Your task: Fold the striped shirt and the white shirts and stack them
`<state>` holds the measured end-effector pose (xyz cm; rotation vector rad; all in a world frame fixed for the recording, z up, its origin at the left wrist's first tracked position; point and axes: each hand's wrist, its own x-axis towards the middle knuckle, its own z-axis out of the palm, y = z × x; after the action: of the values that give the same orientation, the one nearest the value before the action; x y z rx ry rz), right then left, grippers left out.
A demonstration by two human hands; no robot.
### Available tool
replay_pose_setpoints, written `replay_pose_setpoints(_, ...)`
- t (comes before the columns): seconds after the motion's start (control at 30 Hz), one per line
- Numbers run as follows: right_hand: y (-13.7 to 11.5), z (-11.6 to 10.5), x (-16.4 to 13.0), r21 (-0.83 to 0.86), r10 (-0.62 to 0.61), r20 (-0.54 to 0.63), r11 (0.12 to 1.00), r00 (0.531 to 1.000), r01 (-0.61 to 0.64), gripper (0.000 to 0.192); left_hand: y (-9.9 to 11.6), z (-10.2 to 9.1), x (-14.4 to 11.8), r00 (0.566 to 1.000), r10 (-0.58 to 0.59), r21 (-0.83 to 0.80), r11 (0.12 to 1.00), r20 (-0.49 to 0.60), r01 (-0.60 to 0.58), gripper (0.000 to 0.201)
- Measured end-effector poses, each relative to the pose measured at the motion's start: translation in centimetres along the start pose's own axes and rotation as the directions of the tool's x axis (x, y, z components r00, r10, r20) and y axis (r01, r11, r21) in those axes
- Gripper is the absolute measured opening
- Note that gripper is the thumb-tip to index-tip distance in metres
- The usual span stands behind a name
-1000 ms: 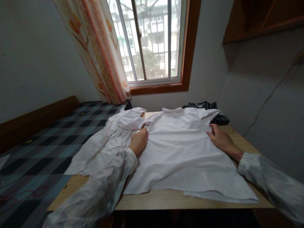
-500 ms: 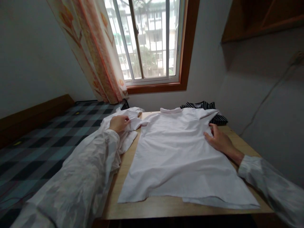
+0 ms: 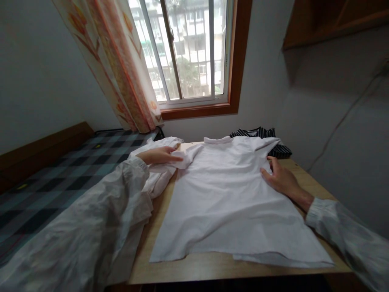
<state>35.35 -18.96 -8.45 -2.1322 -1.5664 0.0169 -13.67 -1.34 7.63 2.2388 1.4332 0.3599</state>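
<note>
A white T-shirt [image 3: 231,194] lies flat on a light wooden table [image 3: 194,269], collar toward the window. My left hand [image 3: 159,155] lies with fingers stretched out on the shirt's left sleeve [image 3: 185,158], over a second crumpled white garment [image 3: 158,174] at the table's left edge. My right hand [image 3: 279,178] rests flat on the shirt's right side, just below the right sleeve, fingers apart. Neither hand has cloth pinched in it that I can see.
A dark striped garment [image 3: 264,136] lies bunched at the table's far right corner against the wall. A bed with a checked cover [image 3: 60,170] adjoins the table on the left. A window and a patterned curtain [image 3: 121,69] are behind.
My left hand went from the shirt's left side up to the other garment, then reached right onto the left sleeve. The loose garment is pushed off to the left. My right hand stayed put.
</note>
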Motion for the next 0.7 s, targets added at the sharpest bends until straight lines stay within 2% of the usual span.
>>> replay_pose_setpoints(0.03, 0.0, 0.0, -0.1, 0.004, -0.002, -0.010, 1.000, 1.000, 0.002, 0.067, 0.3, 0.6, -0.4, 0.988, 0.065, -0.032, 0.998, 0.140, -0.061, 0.053)
replay_pose_setpoints(0.07, -0.1, 0.0, -0.1, 0.011, -0.007, -0.022, 1.000, 1.000, 0.007, 0.067, 0.5, 1.2, -0.7, 0.955, 0.139, -0.083, 0.989, 0.260, -0.121, 0.060)
replay_pose_setpoints(0.1, 0.0, 0.1, -0.2, 0.020, -0.013, -0.035, 1.000, 0.999, 0.013, 0.066, 0.5, 1.7, -1.0, 0.913, 0.209, -0.143, 0.975, 0.351, -0.169, 0.068)
replay_pose_setpoints(0.13, 0.0, 0.1, -0.2, 0.028, -0.019, -0.050, 0.999, 0.999, 0.021, 0.066, 0.3, 2.1, -1.2, 0.887, 0.268, -0.193, 0.959, 0.376, -0.208, 0.073)
replay_pose_setpoints(0.17, 0.1, 0.2, -0.2, 0.036, -0.024, -0.064, 0.999, 0.998, 0.026, 0.066, -0.1, 2.3, -1.4, 0.880, 0.297, -0.212, 0.949, 0.370, -0.232, 0.075)
replay_pose_setpoints(0.2, 0.1, 0.3, -0.3, 0.045, -0.030, -0.078, 0.998, 0.996, 0.034, 0.066, -0.7, 2.5, -1.6, 0.892, 0.290, -0.189, 0.953, 0.347, -0.237, 0.077)
replay_pose_setpoints(0.3, 0.4, 0.3, -0.3, 0.076, -0.083, -0.159, 0.992, 0.984, 0.096, 0.063, -2.5, 2.4, -2.3, 0.964, 0.154, 0.042, 0.985, 0.218, -0.167, 0.082)
replay_pose_setpoints(0.37, 0.4, 0.0, -0.2, 0.069, -0.164, -0.230, 0.980, 0.959, 0.184, 0.059, -3.3, 2.5, -3.0, 0.971, 0.126, 0.136, 0.978, 0.206, -0.156, 0.087)
replay_pose_setpoints(0.43, -0.1, -0.6, 0.0, 0.043, -0.257, -0.261, 0.960, 0.930, 0.277, 0.054, -3.5, 2.7, -4.0, 0.943, 0.195, 0.128, 0.963, 0.270, -0.236, 0.087)
replay_pose_setpoints(0.53, -1.6, -2.1, 0.3, 0.053, -0.385, -0.228, 0.912, 0.894, 0.407, 0.044, -3.5, 3.2, -5.3, 0.890, 0.318, 0.138, 0.916, 0.326, -0.377, 0.079)
replay_pose_setpoints(0.7, -5.6, -3.9, 0.5, 0.180, -0.570, -0.124, 0.792, 0.812, 0.583, 0.030, -3.7, 3.7, -5.8, 0.845, 0.417, 0.242, 0.829, 0.333, -0.504, 0.023)
